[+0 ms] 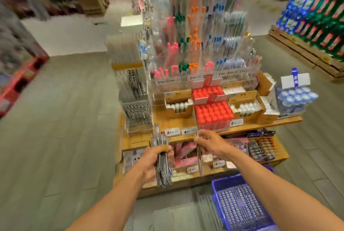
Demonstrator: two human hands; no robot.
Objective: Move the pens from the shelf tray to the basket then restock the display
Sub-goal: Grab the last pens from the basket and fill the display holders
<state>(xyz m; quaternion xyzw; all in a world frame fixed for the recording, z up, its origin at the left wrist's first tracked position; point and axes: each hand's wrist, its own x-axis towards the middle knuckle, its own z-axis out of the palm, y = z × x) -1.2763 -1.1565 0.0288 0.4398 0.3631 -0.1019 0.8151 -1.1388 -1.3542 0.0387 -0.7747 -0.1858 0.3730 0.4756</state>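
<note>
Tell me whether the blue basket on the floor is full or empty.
Cannot tell for certain: the blue basket shows its perforated bottom, so it looks mostly empty, though blur hides detail.

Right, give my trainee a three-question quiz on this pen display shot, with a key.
1. True or false: the left hand holds a whole bundle of pens.
2. Multiple choice: the blue basket sits (A) on the top shelf, (B) on the floor at the lower right, below the right arm, (C) in the left hand.
3. Fill in: the right hand pinches a single ____.

Key:
1. True; the fingers wrap round the bundle.
2. B.
3. Pen; it hangs roughly upright in front of the wooden shelf.
</note>
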